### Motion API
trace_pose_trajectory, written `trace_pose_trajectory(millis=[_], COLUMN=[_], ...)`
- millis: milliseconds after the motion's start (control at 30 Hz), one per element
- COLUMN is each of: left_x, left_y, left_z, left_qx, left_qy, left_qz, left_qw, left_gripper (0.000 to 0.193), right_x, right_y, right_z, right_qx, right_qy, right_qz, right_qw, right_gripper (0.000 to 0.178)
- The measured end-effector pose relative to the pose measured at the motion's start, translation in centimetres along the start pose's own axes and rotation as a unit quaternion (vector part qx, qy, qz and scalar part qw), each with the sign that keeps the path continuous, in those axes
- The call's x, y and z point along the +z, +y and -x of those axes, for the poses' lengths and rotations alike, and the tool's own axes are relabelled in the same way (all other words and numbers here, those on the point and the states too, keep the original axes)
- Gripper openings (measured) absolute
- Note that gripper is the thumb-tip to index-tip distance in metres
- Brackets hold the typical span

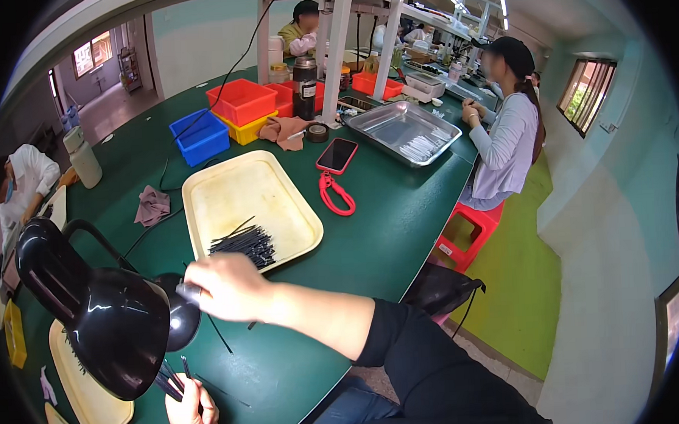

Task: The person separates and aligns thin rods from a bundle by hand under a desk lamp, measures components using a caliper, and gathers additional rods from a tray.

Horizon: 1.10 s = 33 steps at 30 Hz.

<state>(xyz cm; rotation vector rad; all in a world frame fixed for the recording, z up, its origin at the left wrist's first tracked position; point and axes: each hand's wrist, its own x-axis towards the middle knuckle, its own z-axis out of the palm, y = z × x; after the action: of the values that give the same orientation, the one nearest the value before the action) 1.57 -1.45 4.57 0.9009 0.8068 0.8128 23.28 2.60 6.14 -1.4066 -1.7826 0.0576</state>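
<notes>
Low in the view, my left hand (191, 417) is closed around a small bundle of thin black sticks (167, 380), whose ends poke up past the fingers. My right hand (231, 289), somewhat blurred, is over the table between the black lamp and the cream tray (310, 227). Its fingers are closed on a small dark, shiny thing that I cannot make out. Just beyond that hand, a pile of thin black sticks (248, 245) lies at the tray's near end. One loose black stick (220, 335) rests on the green table below my right hand.
A black desk lamp (94, 321) stands close on the left, over another cream tray (121, 418). Farther off are a phone (337, 156) with a red strap, a blue bin (200, 138), a red bin (242, 102) and a metal tray (373, 123). People sit at left and right.
</notes>
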Motion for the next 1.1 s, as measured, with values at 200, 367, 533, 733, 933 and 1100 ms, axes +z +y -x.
trace_pose_trajectory(millis=[200,367,533,733,933,1100], left_x=[-0.2,-0.6,-0.1,-0.2,-0.5,-0.3], left_y=[-0.1,-0.2,-0.4,0.6,-0.4,-0.1], left_z=[0.5,-0.3,-1.5,-0.7,-1.1,-0.5], left_qx=[0.009,0.01,0.01,-0.012,-0.009,0.054], left_qy=[0.005,-0.039,-0.041,-0.025,-0.083,-0.067], left_qz=[-0.014,0.005,-0.018,-0.009,-0.007,0.037], left_qw=[1.0,0.999,0.999,1.0,0.996,0.996], left_gripper=[0.011,0.014,0.016,0.015,0.009,0.009], right_x=[0.2,1.8,0.1,1.3,2.8,4.7], right_y=[1.8,2.3,-1.0,-2.5,-1.5,-2.6], right_z=[0.9,0.3,1.3,3.1,2.7,3.5], right_qx=[0.108,0.061,-0.045,0.021,-0.148,-0.043], right_qy=[-0.239,-0.165,-0.032,-0.166,-0.037,-0.022], right_qz=[0.224,0.277,-0.263,-0.314,-0.431,-0.562], right_qw=[0.939,0.945,0.963,0.934,0.889,0.825], right_gripper=[0.077,0.055,0.014,0.013,0.032,0.048])
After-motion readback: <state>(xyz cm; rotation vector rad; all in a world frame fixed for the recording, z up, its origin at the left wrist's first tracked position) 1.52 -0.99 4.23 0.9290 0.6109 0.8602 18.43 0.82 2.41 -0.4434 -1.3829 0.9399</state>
